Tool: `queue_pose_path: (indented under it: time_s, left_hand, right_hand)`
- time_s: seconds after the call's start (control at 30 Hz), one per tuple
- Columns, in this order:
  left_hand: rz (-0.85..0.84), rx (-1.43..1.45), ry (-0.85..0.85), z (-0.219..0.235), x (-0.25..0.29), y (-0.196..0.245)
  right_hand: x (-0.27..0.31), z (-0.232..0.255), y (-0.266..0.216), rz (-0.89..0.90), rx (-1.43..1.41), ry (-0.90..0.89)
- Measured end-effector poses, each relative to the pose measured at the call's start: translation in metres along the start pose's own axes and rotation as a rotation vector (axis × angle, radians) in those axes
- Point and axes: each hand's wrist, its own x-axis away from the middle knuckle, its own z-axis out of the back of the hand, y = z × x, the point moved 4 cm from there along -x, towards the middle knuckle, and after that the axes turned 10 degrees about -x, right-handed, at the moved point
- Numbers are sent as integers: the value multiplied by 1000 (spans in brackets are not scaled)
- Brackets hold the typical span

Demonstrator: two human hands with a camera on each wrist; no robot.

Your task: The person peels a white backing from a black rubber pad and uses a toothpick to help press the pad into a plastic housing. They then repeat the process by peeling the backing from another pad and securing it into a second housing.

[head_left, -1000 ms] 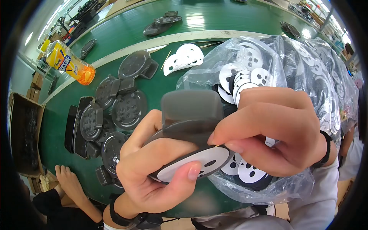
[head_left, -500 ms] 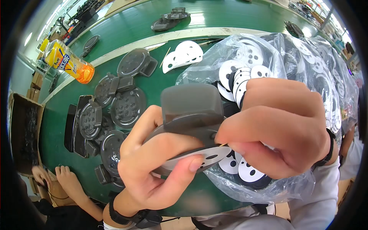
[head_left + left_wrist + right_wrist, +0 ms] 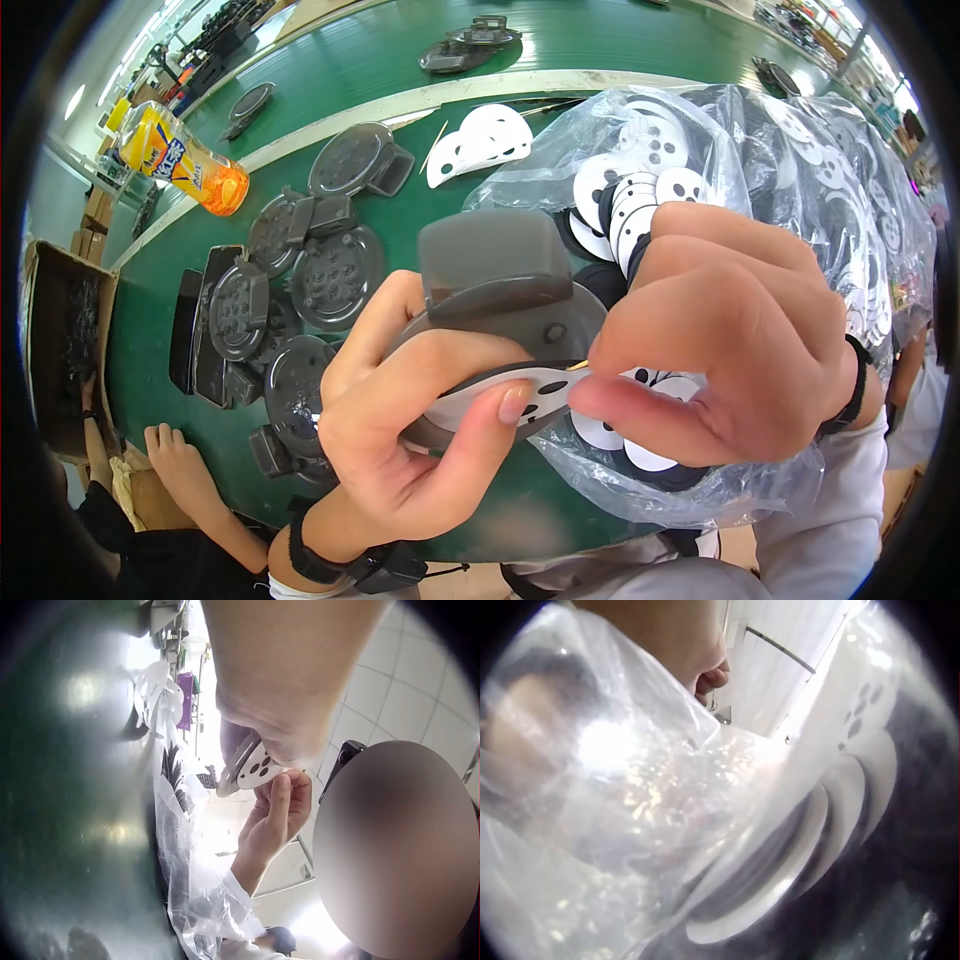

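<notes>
In the head view the left hand (image 3: 410, 430) grips a grey translucent plastic part (image 3: 495, 262), its block end up. The left thumb presses a white disc with black holes (image 3: 470, 408) against the part's round face. At the disc's right edge the right hand (image 3: 720, 340) pinches a thin yellowish stick (image 3: 579, 365) between thumb and forefinger, its tip touching the disc's edge. The left wrist view shows the disc (image 3: 257, 766) at an angle, with the right hand (image 3: 274, 814) beside it. Plastic film hides most of the right wrist view.
Several grey parts (image 3: 337, 278) lie at left on the green table (image 3: 400, 235). Clear bags of white discs (image 3: 655, 140) stand at right. Loose white discs (image 3: 495, 135) and a drink bottle (image 3: 185, 165) lie further back. Another person's arm (image 3: 195, 490) rests at lower left.
The disc's near face has tilted and its right edge now stands off the part. The right hand has shifted slightly right. On the far belt a grey part has moved right.
</notes>
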Motion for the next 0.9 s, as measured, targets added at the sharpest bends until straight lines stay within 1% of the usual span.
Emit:
queue_pose_path:
  time_s: [0.17,0.23,0.27,0.33,0.37,0.43,0.53,0.57,0.6,0.63,0.67,0.73,0.8,0.83,0.87,0.9]
  left_hand:
    - [14,-28,11,-1,2,1]
    - [22,-26,18,-2,2,1]
    - [26,-38,10,-2,2,1]
    - [29,-48,2,-2,3,2]
    - [43,-86,-8,-2,3,2]
    - [59,-122,-17,-2,4,1]
    - [21,-122,-40,-3,3,2]
    - [98,-3,-57,-4,2,3]
    - [175,117,-74,-4,1,2]
    - [175,117,-74,-5,2,1]
    - [189,184,-87,-6,3,-2]
    - [218,319,-114,-9,7,-9]
    - [246,453,-142,-9,9,-15]
    - [170,288,-155,-7,5,-13]
    - [169,287,-156,-6,4,-13]
    - [175,182,-152,-4,5,-14]
  right_hand:
    - [-1,-4,0,58,75,33]
    - [-4,-7,-3,251,231,122]
    - [0,-10,-2,251,231,123]
    - [8,-11,0,131,159,206]
    - [10,-10,0,131,159,205]
    - [11,-10,2,66,149,156]
    - [11,-9,2,89,194,130]
    - [10,-9,2,89,194,130]
    - [10,-10,0,158,236,149]
    - [9,-10,-2,227,277,168]
    - [9,-12,-2,227,277,168]
    - [12,-16,-6,367,384,238]
    - [13,-18,-5,361,397,249]
    - [13,-17,-4,385,417,220]
    - [14,-18,-3,408,437,191]
    - [14,-16,-5,409,436,192]
